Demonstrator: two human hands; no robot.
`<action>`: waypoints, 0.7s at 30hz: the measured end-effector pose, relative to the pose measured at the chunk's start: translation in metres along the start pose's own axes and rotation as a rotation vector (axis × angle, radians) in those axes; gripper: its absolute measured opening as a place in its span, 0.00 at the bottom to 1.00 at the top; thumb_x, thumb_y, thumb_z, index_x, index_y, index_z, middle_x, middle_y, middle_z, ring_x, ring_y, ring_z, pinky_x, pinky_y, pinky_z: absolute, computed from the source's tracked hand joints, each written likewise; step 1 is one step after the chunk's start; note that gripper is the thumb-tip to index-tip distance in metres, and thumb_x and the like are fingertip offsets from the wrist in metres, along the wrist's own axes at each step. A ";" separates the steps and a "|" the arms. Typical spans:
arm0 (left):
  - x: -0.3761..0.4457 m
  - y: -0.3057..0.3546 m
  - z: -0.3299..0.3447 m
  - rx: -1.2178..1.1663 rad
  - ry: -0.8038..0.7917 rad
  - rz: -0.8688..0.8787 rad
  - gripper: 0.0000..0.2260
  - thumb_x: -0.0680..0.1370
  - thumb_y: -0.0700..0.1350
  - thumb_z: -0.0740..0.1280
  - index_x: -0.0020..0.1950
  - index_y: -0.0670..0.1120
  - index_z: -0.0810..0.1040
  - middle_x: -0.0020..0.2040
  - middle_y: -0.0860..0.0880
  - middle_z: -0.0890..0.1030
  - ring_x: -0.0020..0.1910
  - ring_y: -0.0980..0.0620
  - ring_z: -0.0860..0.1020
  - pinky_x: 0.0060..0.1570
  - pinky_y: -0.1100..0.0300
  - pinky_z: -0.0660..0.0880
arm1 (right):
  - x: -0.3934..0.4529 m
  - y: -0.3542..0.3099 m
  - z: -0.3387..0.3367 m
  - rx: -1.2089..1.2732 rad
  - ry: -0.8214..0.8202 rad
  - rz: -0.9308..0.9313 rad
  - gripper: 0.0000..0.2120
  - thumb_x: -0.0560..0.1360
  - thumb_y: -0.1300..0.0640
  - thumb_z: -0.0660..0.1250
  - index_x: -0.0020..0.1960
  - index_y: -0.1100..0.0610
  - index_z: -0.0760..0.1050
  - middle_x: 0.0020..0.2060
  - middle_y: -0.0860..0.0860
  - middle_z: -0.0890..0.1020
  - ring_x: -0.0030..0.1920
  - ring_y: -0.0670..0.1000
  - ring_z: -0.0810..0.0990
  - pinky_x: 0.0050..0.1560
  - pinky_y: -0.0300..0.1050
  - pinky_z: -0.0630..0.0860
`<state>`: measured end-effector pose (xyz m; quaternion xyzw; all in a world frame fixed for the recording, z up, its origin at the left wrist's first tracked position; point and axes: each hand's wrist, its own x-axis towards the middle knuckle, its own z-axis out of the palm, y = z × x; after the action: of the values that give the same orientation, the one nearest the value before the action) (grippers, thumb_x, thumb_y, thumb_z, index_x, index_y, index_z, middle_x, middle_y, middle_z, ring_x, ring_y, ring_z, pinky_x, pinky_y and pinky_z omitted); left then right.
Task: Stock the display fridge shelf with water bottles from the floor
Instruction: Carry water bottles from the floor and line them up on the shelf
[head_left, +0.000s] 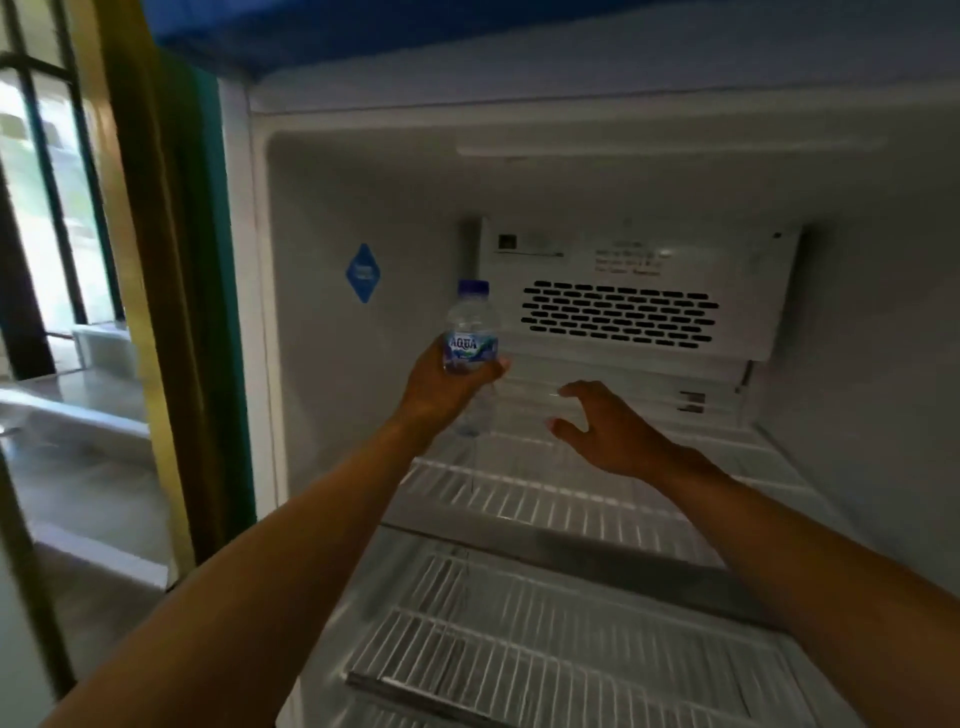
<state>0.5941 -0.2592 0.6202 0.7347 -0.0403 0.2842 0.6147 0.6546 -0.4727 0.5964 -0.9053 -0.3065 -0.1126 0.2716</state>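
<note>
One bottle (470, 332) upright, gripped by left hand (441, 387) at 10 o'clock over shelf (545, 499); right hand (608, 431) empty, fingers spread.

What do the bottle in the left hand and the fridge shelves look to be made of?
The bottle in the left hand looks like thin clear plastic: see-through, with a blue cap and a printed label. The upper shelf and the lower shelf look like metal wire with a white coating, going by their thin parallel bars; the core cannot be confirmed. The fridge wall seems to be smooth white moulded plastic.
</note>
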 end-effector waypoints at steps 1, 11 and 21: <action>0.011 -0.007 0.000 0.026 -0.025 -0.006 0.19 0.71 0.46 0.76 0.60 0.48 0.76 0.52 0.50 0.82 0.49 0.54 0.81 0.47 0.67 0.77 | 0.010 0.007 0.004 -0.004 -0.045 0.011 0.29 0.77 0.42 0.62 0.73 0.55 0.62 0.71 0.52 0.66 0.68 0.51 0.67 0.63 0.37 0.62; 0.053 -0.064 -0.015 0.189 -0.109 -0.056 0.40 0.59 0.58 0.80 0.65 0.43 0.73 0.59 0.44 0.80 0.59 0.47 0.79 0.64 0.46 0.73 | 0.045 0.040 0.048 -0.028 -0.321 0.115 0.32 0.77 0.35 0.56 0.75 0.50 0.57 0.74 0.50 0.61 0.69 0.51 0.68 0.62 0.40 0.63; 0.070 -0.017 -0.011 0.464 -0.235 -0.136 0.30 0.69 0.51 0.77 0.64 0.44 0.67 0.51 0.52 0.78 0.48 0.56 0.78 0.48 0.63 0.76 | 0.044 0.039 0.046 -0.079 -0.302 0.100 0.33 0.77 0.34 0.54 0.76 0.50 0.58 0.74 0.51 0.62 0.69 0.53 0.68 0.64 0.44 0.63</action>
<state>0.6552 -0.2243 0.6390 0.8850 0.0041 0.1566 0.4385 0.7155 -0.4509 0.5577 -0.9362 -0.2935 0.0267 0.1917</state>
